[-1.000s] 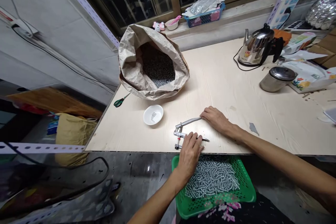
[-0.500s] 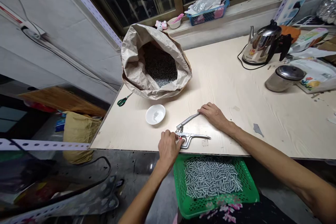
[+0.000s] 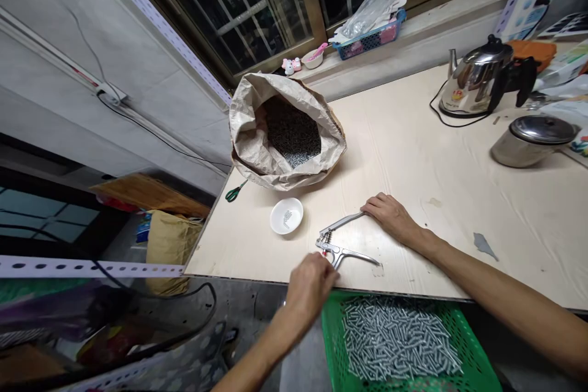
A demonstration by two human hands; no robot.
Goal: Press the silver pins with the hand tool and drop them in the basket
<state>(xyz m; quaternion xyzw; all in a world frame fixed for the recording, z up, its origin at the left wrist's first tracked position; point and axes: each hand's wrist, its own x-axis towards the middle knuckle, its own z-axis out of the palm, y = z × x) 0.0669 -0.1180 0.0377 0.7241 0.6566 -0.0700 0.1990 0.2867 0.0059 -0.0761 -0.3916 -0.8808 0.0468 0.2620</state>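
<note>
A silver spring-loaded hand plier (image 3: 353,253) lies on the table near its front edge, its two handles spread apart. My right hand (image 3: 390,215) has its fingers closed on the end of the upper handle. Just below the plier's head, my left hand (image 3: 309,288) is curled with fingers together, slightly blurred; what it may hold is hidden. A small red part (image 3: 324,252) shows at the plier's head. The white bowl (image 3: 275,223) behind holds several small metal pieces. Below the table edge, a green basket (image 3: 331,343) holds a heap of short metal screw-like pieces (image 3: 399,340).
An open paper sack (image 3: 248,135) of dark and shiny small metal pieces stands at the back left. Green-handled scissors (image 3: 233,194) lie beside it. A kettle (image 3: 478,82) and a lidded metal canister (image 3: 528,144) stand at right. A grey scrap (image 3: 484,245) lies near my right forearm.
My left hand has drawn back from the plier's head toward the table edge. My right hand stays on the upper handle. The whole view has shifted slightly.
</note>
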